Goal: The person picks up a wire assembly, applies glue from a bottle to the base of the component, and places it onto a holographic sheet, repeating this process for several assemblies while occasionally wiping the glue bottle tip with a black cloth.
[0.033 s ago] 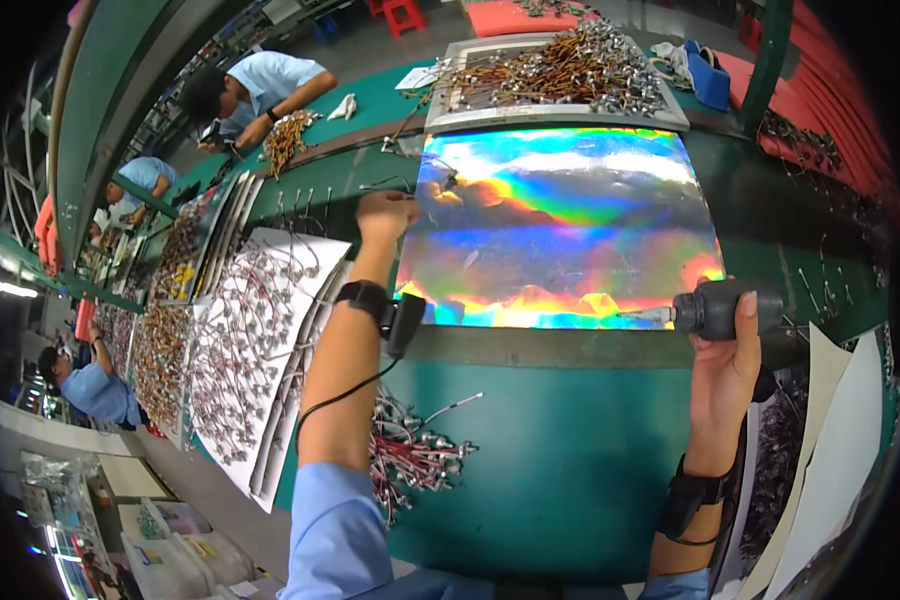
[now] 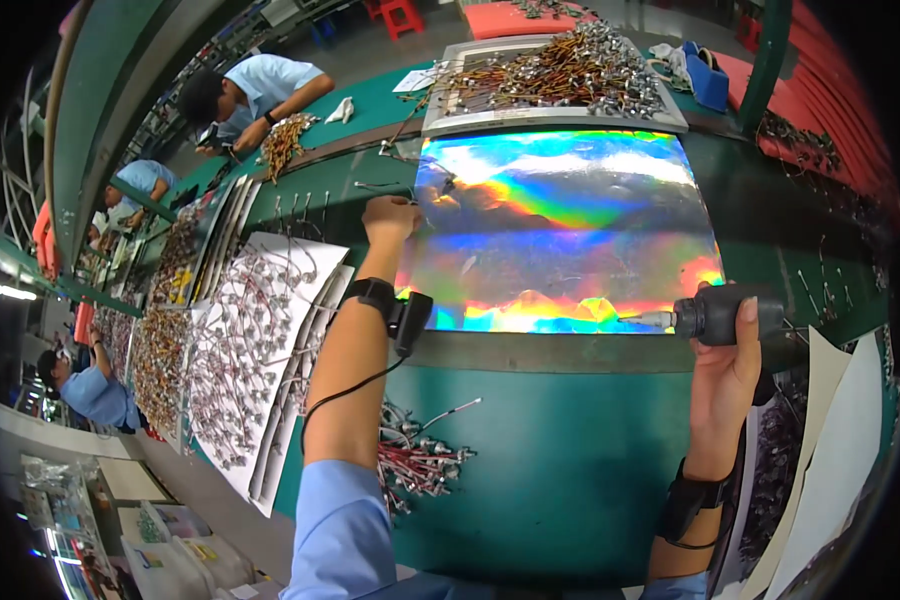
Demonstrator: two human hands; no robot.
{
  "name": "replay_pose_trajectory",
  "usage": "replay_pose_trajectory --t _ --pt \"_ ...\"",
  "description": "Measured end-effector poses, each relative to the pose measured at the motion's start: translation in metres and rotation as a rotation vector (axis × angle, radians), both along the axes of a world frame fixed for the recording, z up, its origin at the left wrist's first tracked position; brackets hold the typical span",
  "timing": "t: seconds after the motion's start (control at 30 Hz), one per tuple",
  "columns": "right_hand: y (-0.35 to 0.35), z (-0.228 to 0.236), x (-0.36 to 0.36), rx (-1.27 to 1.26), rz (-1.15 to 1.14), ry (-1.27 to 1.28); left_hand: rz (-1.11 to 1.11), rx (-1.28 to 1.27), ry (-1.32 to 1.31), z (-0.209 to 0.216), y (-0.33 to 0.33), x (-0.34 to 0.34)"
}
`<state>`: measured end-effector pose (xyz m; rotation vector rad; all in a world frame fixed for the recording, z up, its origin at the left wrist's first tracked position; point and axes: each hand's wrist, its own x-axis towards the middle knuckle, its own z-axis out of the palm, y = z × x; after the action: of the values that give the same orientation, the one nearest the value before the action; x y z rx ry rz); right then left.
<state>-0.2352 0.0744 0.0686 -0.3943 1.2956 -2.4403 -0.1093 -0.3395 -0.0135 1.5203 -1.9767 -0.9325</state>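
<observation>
My right hand (image 2: pixel 727 385) is wrapped around a dark squeeze bottle (image 2: pixel 732 313), tipped on its side. Its pale tapered nozzle (image 2: pixel 652 319) points left over the lower right part of a shiny rainbow-reflecting sheet (image 2: pixel 560 240). At the sheet's left edge is my left hand (image 2: pixel 391 216), its fingers pinched together; whatever lies between them is too small or hidden to make out. Just beyond that hand a thin wired part (image 2: pixel 382 185) lies on the bench. A bundle of red-wired parts with metal ends (image 2: pixel 420 462) lies nearer me, beside my left forearm.
Behind the sheet stands a light tray (image 2: pixel 560 122) heaped with orange-wired parts. White boards (image 2: pixel 270 262) covered with wired parts lean at the left. On the right are pale sheets (image 2: pixel 840 450), a green post (image 2: pixel 767 70) and a blue tape dispenser (image 2: pixel 707 80). Co-workers (image 2: pixel 270 90) sit at far left.
My left hand has shifted very slightly to the right and nearer me, its fingers still pinched. The bottle in my right hand stays practically in place.
</observation>
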Motion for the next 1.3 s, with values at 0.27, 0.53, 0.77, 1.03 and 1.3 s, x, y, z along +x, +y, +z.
replay_pose_trajectory --t 0.27,0.53,0.77,1.03,1.3 --pt "0.006 0.001 -0.006 -0.018 -0.111 -0.056 0.014 -0.002 0.089 -0.030 0.003 -0.040" --pt "-0.010 0.014 0.012 0.003 -0.089 -0.082 -0.393 -0.257 -0.437 0.017 -0.017 0.016" --pt "-0.012 0.010 0.023 -0.097 0.166 -0.043 -0.484 -0.076 0.010 0.129 0.142 0.099" --pt "-0.014 0.020 0.053 -0.080 0.197 -0.032 -0.675 -0.301 -0.360 0.069 0.249 0.195" --pt "-0.016 0.026 0.066 -0.087 0.184 -0.057 -0.623 -0.369 -0.787 0.032 0.253 0.180"
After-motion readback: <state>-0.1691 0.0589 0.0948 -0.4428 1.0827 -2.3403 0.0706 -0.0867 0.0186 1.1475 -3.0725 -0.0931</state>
